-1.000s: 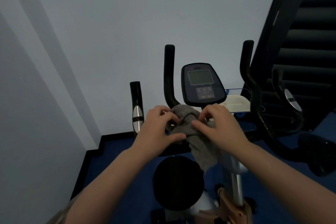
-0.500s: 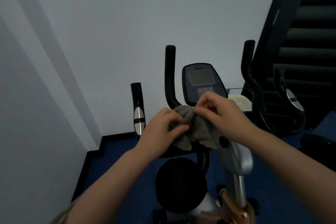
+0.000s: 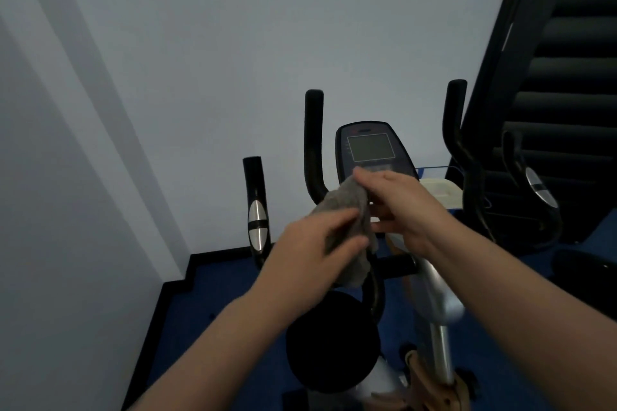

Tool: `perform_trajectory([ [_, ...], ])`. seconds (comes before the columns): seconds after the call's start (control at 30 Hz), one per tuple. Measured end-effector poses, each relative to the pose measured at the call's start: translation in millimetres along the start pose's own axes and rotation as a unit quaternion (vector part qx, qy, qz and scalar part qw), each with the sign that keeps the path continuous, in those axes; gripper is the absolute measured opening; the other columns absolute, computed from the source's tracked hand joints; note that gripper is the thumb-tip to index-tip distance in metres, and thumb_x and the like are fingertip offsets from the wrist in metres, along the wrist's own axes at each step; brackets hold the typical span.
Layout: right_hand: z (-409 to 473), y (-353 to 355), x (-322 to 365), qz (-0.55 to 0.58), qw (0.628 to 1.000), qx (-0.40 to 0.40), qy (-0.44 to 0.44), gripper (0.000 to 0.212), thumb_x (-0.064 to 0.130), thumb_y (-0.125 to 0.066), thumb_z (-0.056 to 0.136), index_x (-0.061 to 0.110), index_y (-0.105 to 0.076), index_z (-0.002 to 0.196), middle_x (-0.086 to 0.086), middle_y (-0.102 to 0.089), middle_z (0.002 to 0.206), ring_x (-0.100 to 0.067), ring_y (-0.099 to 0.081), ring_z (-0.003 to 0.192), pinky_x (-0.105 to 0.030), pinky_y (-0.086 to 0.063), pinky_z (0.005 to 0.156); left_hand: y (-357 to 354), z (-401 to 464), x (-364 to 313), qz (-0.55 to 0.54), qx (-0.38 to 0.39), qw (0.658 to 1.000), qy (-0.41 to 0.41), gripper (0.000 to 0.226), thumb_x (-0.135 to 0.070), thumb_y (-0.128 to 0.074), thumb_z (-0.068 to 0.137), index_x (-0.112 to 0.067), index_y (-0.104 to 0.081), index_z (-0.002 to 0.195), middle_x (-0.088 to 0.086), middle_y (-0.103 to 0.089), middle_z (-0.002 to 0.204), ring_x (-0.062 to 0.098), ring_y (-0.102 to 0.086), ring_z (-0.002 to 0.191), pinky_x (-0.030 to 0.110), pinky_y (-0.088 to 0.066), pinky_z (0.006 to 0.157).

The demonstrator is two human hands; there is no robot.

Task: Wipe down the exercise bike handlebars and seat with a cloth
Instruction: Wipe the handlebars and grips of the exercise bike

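Observation:
A grey cloth [image 3: 347, 207] is bunched between both hands in front of the exercise bike. My left hand [image 3: 310, 247] pinches its lower part and my right hand [image 3: 397, 203] holds its upper edge, just below the console [image 3: 369, 147]. Black handlebars rise on each side: a left upright bar [image 3: 314, 140] and a right curved bar [image 3: 455, 130]. A shorter grip with a silver sensor [image 3: 256, 207] stands further left. The seat is not identifiable in this view.
A round black flywheel cover [image 3: 334, 344] and a silver post [image 3: 437, 317] sit below my hands on the blue floor [image 3: 200, 310]. A dark staircase [image 3: 567, 77] rises at right. Pale walls close in at left and ahead. A white tray [image 3: 440, 190] lies behind the console.
Both hands have lifted the cloth up and slightly right, toward the console. The cloth's hanging tail has been gathered up shorter.

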State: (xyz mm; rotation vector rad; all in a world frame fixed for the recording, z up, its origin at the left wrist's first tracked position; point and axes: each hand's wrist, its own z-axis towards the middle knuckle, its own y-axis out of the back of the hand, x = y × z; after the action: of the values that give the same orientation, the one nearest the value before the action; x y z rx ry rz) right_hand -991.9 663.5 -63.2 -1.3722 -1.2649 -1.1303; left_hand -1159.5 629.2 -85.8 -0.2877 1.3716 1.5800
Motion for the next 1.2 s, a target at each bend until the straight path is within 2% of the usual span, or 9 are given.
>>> perform_trajectory([
  [0.17, -1, 12, -4, -0.009, 0.998, -0.044, 0.038, 0.008, 0.019, -0.06, 0.095, 0.014, -0.066, 0.096, -0.002, -0.069, 0.083, -0.003, -0.065, 0.056, -0.017, -0.048, 0.045, -10, -35, 14, -0.027, 0.093, 0.995, 0.002, 0.047, -0.044, -0.062, 0.09, -0.045, -0.049, 0.136, -0.029, -0.057, 0.127, -0.015, -0.05, 0.116, 0.007, -0.04, 0.097],
  [0.3, -10, 17, 22, -0.112, 0.975, -0.066, 0.182, 0.007, 0.025, -0.06, 0.094, 0.022, -0.062, 0.1, 0.005, -0.072, 0.08, -0.006, -0.068, 0.071, -0.016, -0.049, 0.054, -8, -53, 28, -0.059, -0.078, 0.995, 0.026, 0.024, -0.026, -0.063, 0.093, -0.044, -0.066, 0.11, -0.028, -0.066, 0.108, -0.007, -0.06, 0.103, 0.008, -0.044, 0.085],
  [0.5, -72, -9, -8, -0.492, 0.803, 0.05, 0.332, 0.016, 0.05, -0.046, 0.089, 0.04, -0.05, 0.101, 0.023, -0.063, 0.082, 0.002, -0.059, 0.077, -0.029, -0.051, 0.07, -3, -72, 61, -0.122, -0.188, 0.969, 0.101, 0.022, -0.011, -0.059, 0.094, -0.029, -0.071, 0.096, -0.012, -0.072, 0.091, 0.01, -0.067, 0.091, 0.026, -0.052, 0.079],
  [0.63, -111, -13, -66, -0.589, 0.726, 0.169, 0.313, 0.019, 0.051, -0.046, 0.09, 0.035, -0.054, 0.092, 0.021, -0.055, 0.096, 0.002, -0.043, 0.101, -0.024, -0.034, 0.092, -7, -81, 68, -0.132, -0.187, 0.968, 0.101, 0.027, -0.006, -0.058, 0.094, -0.03, -0.069, 0.088, -0.015, -0.07, 0.086, 0.006, -0.065, 0.081, 0.014, -0.048, 0.07],
  [0.83, -120, -12, -59, -0.61, 0.705, 0.214, 0.293, 0.023, 0.056, -0.052, 0.087, 0.035, -0.062, 0.089, 0.023, -0.055, 0.091, 0.007, -0.036, 0.104, -0.018, -0.015, 0.104, -28, -83, 54, -0.193, -0.135, 0.96, 0.154, 0.02, -0.019, -0.053, 0.098, -0.026, -0.063, 0.082, -0.011, -0.065, 0.078, 0.002, -0.059, 0.071, 0.01, -0.044, 0.061],
  [0.9, -118, -15, -51, -0.576, 0.741, 0.226, 0.262, 0.028, 0.061, -0.053, 0.084, 0.037, -0.066, 0.088, 0.023, -0.059, 0.09, 0.006, -0.044, 0.103, -0.019, -0.025, 0.102, -35, -82, 51, -0.224, -0.143, 0.948, 0.177, 0.022, -0.023, -0.049, 0.1, -0.022, -0.059, 0.081, -0.01, -0.063, 0.075, -0.001, -0.057, 0.067, 0.01, -0.042, 0.058],
  [1.0, -104, -23, -52, -0.46, 0.846, 0.079, 0.257, 0.026, 0.057, -0.053, 0.085, 0.037, -0.067, 0.091, 0.02, -0.058, 0.093, 0.0, -0.049, 0.1, -0.024, -0.041, 0.09, -40, -83, 51, -0.253, -0.158, 0.931, 0.211, 0.023, -0.026, -0.046, 0.101, -0.017, -0.056, 0.083, -0.007, -0.061, 0.074, -0.004, -0.053, 0.064, 0.011, -0.04, 0.056],
  [1.1, -85, -46, -70, -0.479, 0.853, -0.031, 0.202, 0.028, 0.043, -0.053, 0.093, 0.029, -0.06, 0.116, 0.015, -0.055, 0.113, -0.004, -0.049, 0.109, -0.026, -0.042, 0.093, -43, -84, 53, -0.264, -0.153, 0.927, 0.22, 0.02, -0.029, -0.046, 0.1, -0.017, -0.055, 0.086, -0.005, -0.061, 0.076, -0.005, -0.053, 0.063, 0.01, -0.04, 0.053],
  [1.2, -79, -60, -90, -0.511, 0.833, -0.073, 0.201, 0.028, 0.041, -0.048, 0.098, 0.027, -0.061, 0.118, 0.013, -0.059, 0.115, -0.004, -0.055, 0.104, -0.024, -0.043, 0.086, -46, -85, 54, -0.268, -0.154, 0.926, 0.215, 0.02, -0.029, -0.046, 0.1, -0.016, -0.053, 0.087, -0.004, -0.06, 0.075, -0.005, -0.053, 0.06, 0.01, -0.04, 0.052],
])
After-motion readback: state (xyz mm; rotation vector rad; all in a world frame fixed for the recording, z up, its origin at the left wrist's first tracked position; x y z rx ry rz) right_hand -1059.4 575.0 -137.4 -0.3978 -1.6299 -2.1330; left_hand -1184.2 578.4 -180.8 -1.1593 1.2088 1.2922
